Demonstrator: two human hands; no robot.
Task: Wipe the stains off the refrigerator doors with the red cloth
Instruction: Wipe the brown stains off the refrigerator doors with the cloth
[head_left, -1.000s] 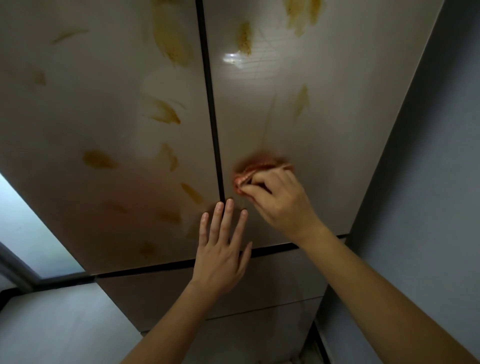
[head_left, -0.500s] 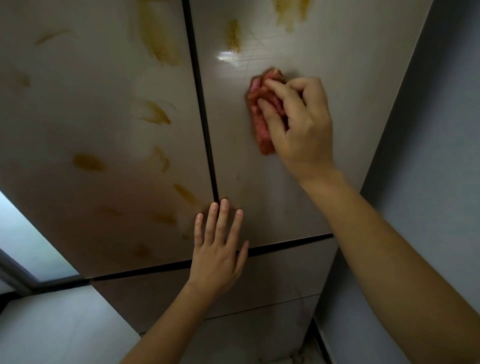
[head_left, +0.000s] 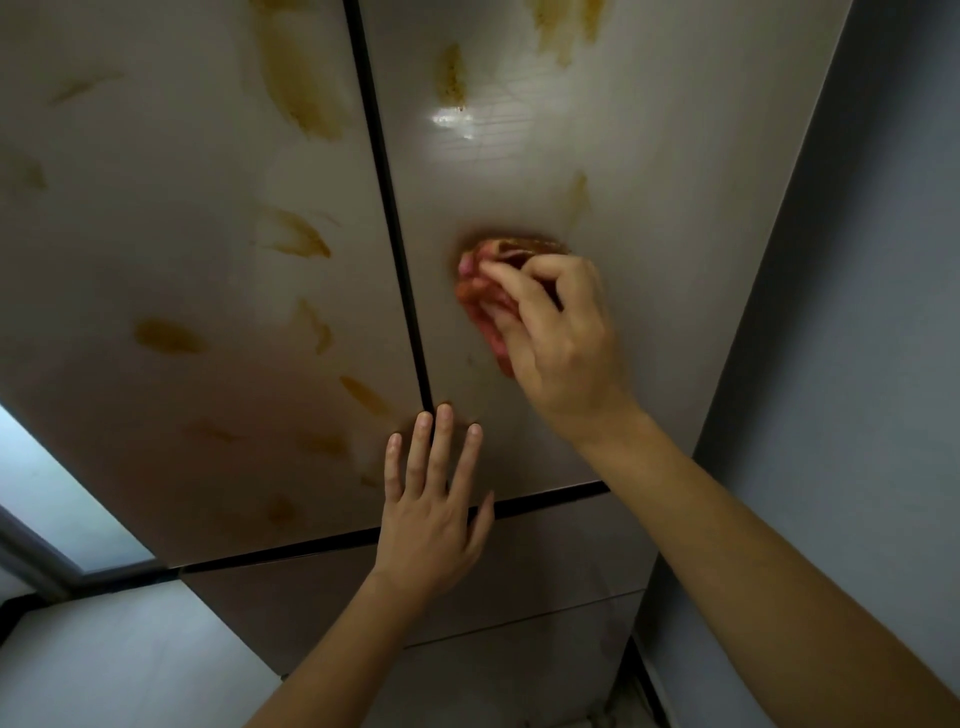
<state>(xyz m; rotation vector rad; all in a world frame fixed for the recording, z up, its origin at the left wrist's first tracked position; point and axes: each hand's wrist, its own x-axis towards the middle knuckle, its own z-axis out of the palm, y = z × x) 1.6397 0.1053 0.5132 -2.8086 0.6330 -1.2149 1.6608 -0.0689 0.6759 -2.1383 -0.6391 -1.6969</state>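
Note:
The glossy beige refrigerator fills the view, with a left door (head_left: 182, 291) and a right door (head_left: 675, 156) split by a dark vertical gap. My right hand (head_left: 561, 343) presses a bunched red cloth (head_left: 485, 283) against the right door, just right of the gap. My left hand (head_left: 431, 499) lies flat and open on the lower part of the doors, fingertips near the gap. Several yellow-brown stains (head_left: 301, 73) streak the left door. Three more stains (head_left: 566, 26) mark the right door above the cloth.
A grey wall (head_left: 857, 364) closes in right beside the refrigerator. Lower drawer fronts (head_left: 545, 566) sit under a dark horizontal seam. At the lower left is a pale window pane (head_left: 57, 499) with a dark frame.
My right hand swept the cloth up the right door half a second ago and has now come back down to mid-height. My left hand stayed flat in place.

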